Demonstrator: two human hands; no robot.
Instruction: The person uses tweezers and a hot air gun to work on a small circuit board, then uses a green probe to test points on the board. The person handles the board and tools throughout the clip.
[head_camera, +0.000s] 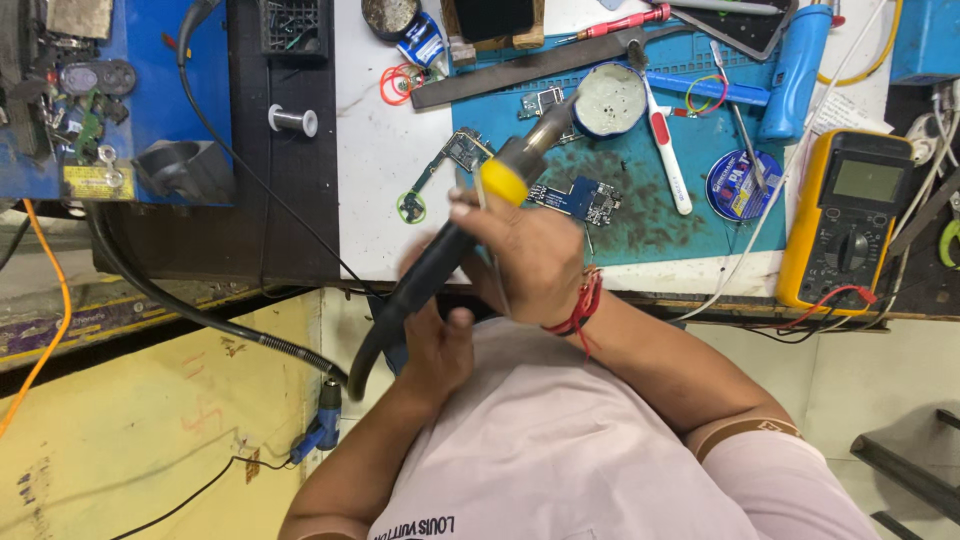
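My right hand (530, 262), with a red thread at the wrist, grips a hot-air tool (500, 185) that has a black handle, a yellow ring and a metal nozzle. The nozzle points up-right toward a round tin of grey paste (610, 100) on the blue work mat (650, 215). A thin metal strip also runs through this hand's fingers. My left hand (440, 345) is lower, close to my chest, closed around the lower end of the handle where the black hose (200, 315) leaves it. A small blue circuit board (590, 198) lies just right of the nozzle.
A yellow multimeter (845, 220) sits at the right bench edge with its leads trailing. Also on the mat are a white toothbrush (668, 155), a blue solder spool (742, 185), another circuit board (462, 152) and a red screwdriver (625, 22). A blue station (110, 100) stands at the left.
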